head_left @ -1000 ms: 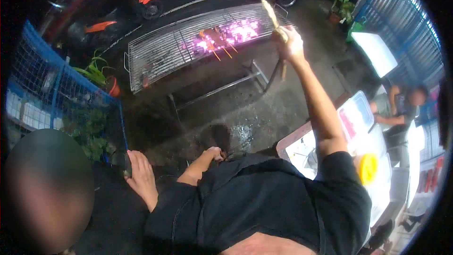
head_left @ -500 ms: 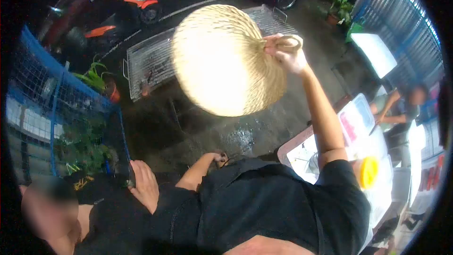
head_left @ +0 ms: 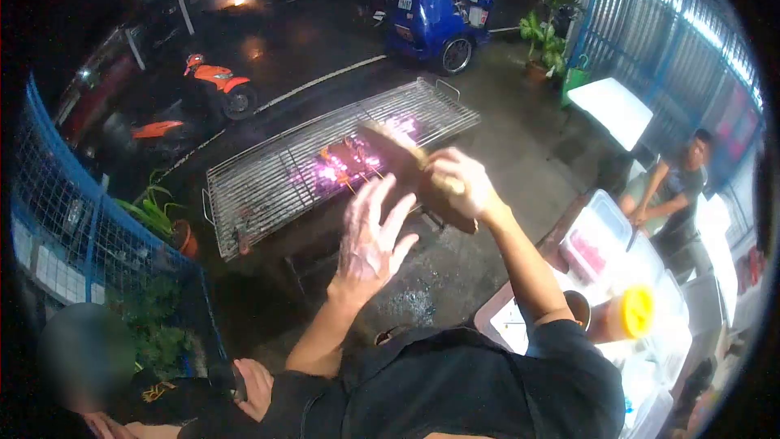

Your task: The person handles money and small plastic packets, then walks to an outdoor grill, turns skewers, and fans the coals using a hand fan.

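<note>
My right hand (head_left: pixel 461 183) is closed around the handle of a woven hand fan (head_left: pixel 392 145), now turned nearly edge-on above the grill's near side. My left hand (head_left: pixel 370 240) is open, fingers spread, just left of the fan and holding nothing visible. Beyond it, skewered meat (head_left: pixel 345 156) lies on the wire grill (head_left: pixel 252 203) over glowing pinkish-purple coals (head_left: pixel 329 172). Thin stick ends point toward my left hand. Part of the grill and coals is hidden behind the fan.
At right, a table holds a clear plastic tub (head_left: pixel 597 244) and a yellow-lidded container (head_left: pixel 636 313). One person (head_left: pixel 670 187) sits beyond it; another person's hand (head_left: pixel 254 390) is at lower left. A potted plant (head_left: pixel 185 237) and blue mesh fence (head_left: pixel 89 211) flank the grill.
The fan has gone from broadside and raised to nearly edge-on and lower, uncovering coals and meat. My left hand has risen from near my waist toward the grill and opened.
</note>
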Available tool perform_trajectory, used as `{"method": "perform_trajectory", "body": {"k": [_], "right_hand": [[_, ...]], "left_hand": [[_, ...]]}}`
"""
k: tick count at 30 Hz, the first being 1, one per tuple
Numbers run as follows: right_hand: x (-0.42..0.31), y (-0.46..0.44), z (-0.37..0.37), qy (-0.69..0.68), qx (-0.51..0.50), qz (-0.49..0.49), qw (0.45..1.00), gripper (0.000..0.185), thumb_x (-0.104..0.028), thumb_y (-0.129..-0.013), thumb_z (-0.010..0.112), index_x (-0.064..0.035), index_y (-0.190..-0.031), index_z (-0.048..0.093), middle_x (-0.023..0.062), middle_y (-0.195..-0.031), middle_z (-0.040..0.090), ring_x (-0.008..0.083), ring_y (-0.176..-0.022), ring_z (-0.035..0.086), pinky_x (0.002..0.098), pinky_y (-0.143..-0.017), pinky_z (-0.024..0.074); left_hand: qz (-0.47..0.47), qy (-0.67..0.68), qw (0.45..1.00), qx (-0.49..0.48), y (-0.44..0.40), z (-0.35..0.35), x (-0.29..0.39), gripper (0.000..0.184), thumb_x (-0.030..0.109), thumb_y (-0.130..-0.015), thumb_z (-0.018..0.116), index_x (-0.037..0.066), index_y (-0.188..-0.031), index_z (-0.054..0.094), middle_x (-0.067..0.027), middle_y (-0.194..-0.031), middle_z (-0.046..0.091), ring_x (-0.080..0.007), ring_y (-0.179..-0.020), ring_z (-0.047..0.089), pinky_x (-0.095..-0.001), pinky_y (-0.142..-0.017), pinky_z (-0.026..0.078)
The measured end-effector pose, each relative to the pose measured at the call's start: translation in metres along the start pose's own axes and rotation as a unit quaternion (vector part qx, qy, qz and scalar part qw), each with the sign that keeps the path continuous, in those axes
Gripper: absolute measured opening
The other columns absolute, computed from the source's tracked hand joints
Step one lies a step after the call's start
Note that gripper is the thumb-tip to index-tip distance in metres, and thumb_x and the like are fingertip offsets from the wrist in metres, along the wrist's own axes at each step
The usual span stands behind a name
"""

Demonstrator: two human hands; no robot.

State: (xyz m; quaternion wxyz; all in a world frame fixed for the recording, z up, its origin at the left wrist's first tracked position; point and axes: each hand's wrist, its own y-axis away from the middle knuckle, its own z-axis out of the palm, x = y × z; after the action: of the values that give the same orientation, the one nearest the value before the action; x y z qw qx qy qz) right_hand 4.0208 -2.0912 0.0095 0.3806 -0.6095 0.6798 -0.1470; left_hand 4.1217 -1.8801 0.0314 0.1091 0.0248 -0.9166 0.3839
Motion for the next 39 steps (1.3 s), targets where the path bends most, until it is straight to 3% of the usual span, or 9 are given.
{"method": "perform_trajectory", "body": {"k": [8, 14, 20, 24, 29, 33, 36, 38, 39], "right_hand": [[-0.089, 0.022, -0.003, -0.124, -0.218, -0.019, 0.968, 0.042, -0.016, -0.075, 0.068, -0.0048, -0.111, 0.048, 0.0178, -0.106, 0.052, 0.0367, -0.093, 0.058, 0.0401, -0.075, 0.0506], [-0.081, 0.049, -0.011, 0.006, 0.092, 0.05, 0.994, 0.049, -0.004, -0.07, 0.074, -0.0047, -0.113, 0.05, 0.0196, -0.121, 0.044, 0.0342, -0.103, 0.055, 0.0376, -0.086, 0.0495], [-0.016, 0.157, 0.069, -0.076, -0.089, 0.175, 0.978, 0.032, -0.01, -0.075, 0.071, -0.0027, -0.101, 0.054, 0.0165, -0.101, 0.053, 0.0272, -0.08, 0.062, 0.0335, -0.07, 0.0522], [0.013, 0.255, 0.131, -0.055, -0.266, 0.18, 0.945, 0.031, -0.019, -0.076, 0.07, -0.006, -0.101, 0.057, 0.015, -0.093, 0.061, 0.0303, -0.085, 0.062, 0.0378, -0.073, 0.0514], [0.001, 0.296, 0.142, -0.149, -0.346, 0.296, 0.878, 0.031, -0.018, -0.075, 0.067, -0.0083, -0.102, 0.059, 0.0165, -0.099, 0.062, 0.0348, -0.091, 0.061, 0.0432, -0.08, 0.0495], [0.01, 0.335, 0.161, -0.076, -0.375, 0.283, 0.88, 0.03, -0.017, -0.077, 0.064, -0.0052, -0.103, 0.057, 0.018, -0.095, 0.063, 0.0361, -0.092, 0.06, 0.0449, -0.08, 0.0485], [0.02, 0.348, 0.166, -0.11, -0.35, 0.277, 0.888, 0.026, -0.017, -0.079, 0.06, -0.0077, -0.103, 0.058, 0.0179, -0.096, 0.062, 0.0372, -0.092, 0.06, 0.0458, -0.079, 0.0482], [0.012, 0.348, 0.158, -0.099, -0.347, 0.279, 0.89, 0.024, -0.018, -0.081, 0.056, -0.0083, -0.103, 0.058, 0.0179, -0.096, 0.062, 0.0375, -0.092, 0.06, 0.0457, -0.077, 0.0482], [0.011, 0.355, 0.158, -0.09, -0.359, 0.3, 0.879, 0.024, -0.019, -0.082, 0.054, -0.0073, -0.102, 0.058, 0.0182, -0.095, 0.062, 0.0374, -0.092, 0.06, 0.0454, -0.078, 0.0481]], "left_hand": [[-0.035, -0.028, 0.99, -0.133, 0.023, 0.035, -0.039, 0.064, 0.022, -0.073, 0.066, 0.009, -0.132, 0.042, -0.0094, -0.079, 0.066, -0.0285, -0.075, 0.064, -0.0428, -0.084, 0.045], [-0.186, -0.206, 0.96, -0.046, 0.008, -0.019, -0.07, 0.051, 0.027, -0.067, 0.077, 0.008, -0.111, 0.06, -0.0115, -0.085, 0.067, -0.0248, -0.07, 0.066, -0.0345, -0.059, 0.053], [-0.402, 0.234, 0.883, -0.062, -0.001, -0.086, -0.093, 0.053, 0.027, -0.068, 0.081, 0.005, -0.112, 0.061, -0.0072, -0.103, 0.064, -0.0213, -0.096, 0.06, -0.0336, -0.09, 0.044], [-0.351, -0.216, 0.905, 0.107, 0.001, -0.068, -0.163, 0.024, 0.016, -0.081, 0.062, 0.005, -0.102, 0.062, -0.0169, -0.086, 0.067, -0.0279, -0.08, 0.066, -0.0389, -0.073, 0.051], [-0.301, 0.366, 0.862, 0.183, 0.008, -0.083, -0.168, 0.037, 0.012, -0.08, 0.068, -0.006, -0.11, 0.058, -0.0138, -0.106, 0.063, -0.019, -0.096, 0.06, -0.0298, -0.085, 0.046], [-0.448, -0.267, 0.853, 0.01, 0.014, -0.071, -0.239, 0.046, 0.031, -0.08, 0.066, -0.005, -0.108, 0.059, -0.0264, -0.103, 0.061, -0.0356, -0.095, 0.061, -0.0389, -0.082, 0.048], [-0.338, -0.243, 0.9, 0.129, 0.007, -0.07, -0.21, 0.044, 0.03, -0.078, 0.067, -0.002, -0.108, 0.06, -0.0265, -0.099, 0.062, -0.0388, -0.089, 0.062, -0.0395, -0.081, 0.048], [-0.31, 0.33, 0.877, 0.164, 0.001, -0.073, -0.195, 0.043, 0.031, -0.075, 0.07, 0.005, -0.107, 0.062, -0.0271, -0.098, 0.062, -0.0412, -0.089, 0.061, -0.0417, -0.083, 0.047], [-0.338, 0.275, 0.892, 0.122, 0.009, -0.071, -0.217, 0.035, 0.023, -0.077, 0.07, 0.004, -0.105, 0.063, -0.0221, -0.097, 0.066, -0.0343, -0.087, 0.064, -0.0391, -0.082, 0.048]]}}
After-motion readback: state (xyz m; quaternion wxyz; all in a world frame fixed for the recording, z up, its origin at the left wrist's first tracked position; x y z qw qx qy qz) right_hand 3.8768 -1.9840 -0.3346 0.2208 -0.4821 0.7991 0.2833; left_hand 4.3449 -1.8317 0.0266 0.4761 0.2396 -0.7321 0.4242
